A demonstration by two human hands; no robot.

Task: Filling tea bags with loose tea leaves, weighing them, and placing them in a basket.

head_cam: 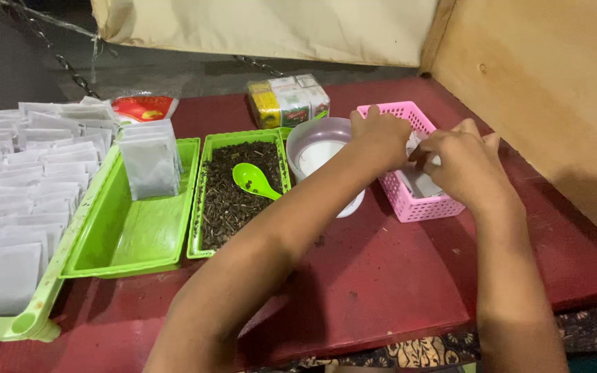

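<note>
Starting way out past your left elbow, there's a big spread of flat white sachets (15, 200) lying in rows on a light green tray (32, 324). Closer in, a second green tray (133, 242) has a small stack of those same sachets (150, 162) propped at its far end, and a red packet (141, 107) sits behind it. Next over, just beside your left forearm, is the narrow green tray (205, 207) full of dark loose leaves with a green spoon (253, 181) lying on top. A block of small boxes (288, 100) sits beyond it.

Your left hand (380, 138) is reaching across the white bowl (312, 141), fingers curled down at the near rim of the pink basket (409, 204). Your right hand (468, 166) is right next to it over the basket, fingertips pinching a small white sachet (414, 146) between the two hands. Can't tell how firmly the left is gripping, since the fingers hide it.

That sachet looks like thin paper, so I'd guess it's super light, floppy and easy to crease or tear. Probably best held by the top edge or corners with a soft pinch, not squeezed in the middle. More white pieces (423, 183) sit in the basket under your right hand.
</note>
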